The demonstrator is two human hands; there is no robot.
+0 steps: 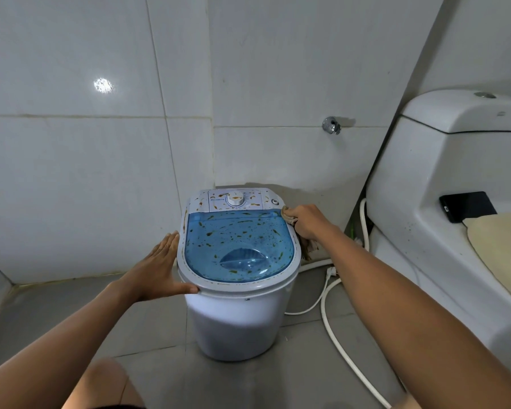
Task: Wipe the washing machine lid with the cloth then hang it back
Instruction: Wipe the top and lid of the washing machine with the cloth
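A small white washing machine (pixel 236 317) stands on the floor in the middle of the head view. Its blue see-through lid (pixel 239 240) is closed and spattered with brown stains, as is the white control panel (pixel 233 199) behind it. My left hand (pixel 157 270) rests flat against the machine's left rim, fingers straight, thumb on the front edge. My right hand (pixel 303 221) grips a crumpled beige cloth (pixel 307 245) at the lid's far right corner; part of the cloth hangs down beside the machine.
A white toilet (pixel 443 178) stands at the right with a black phone (pixel 466 206) and a cream mat on it. White hoses (pixel 334 329) and a cable run across the grey floor at the right. A chrome wall tap (pixel 331 125) sticks out above. Tiled walls close in behind and left.
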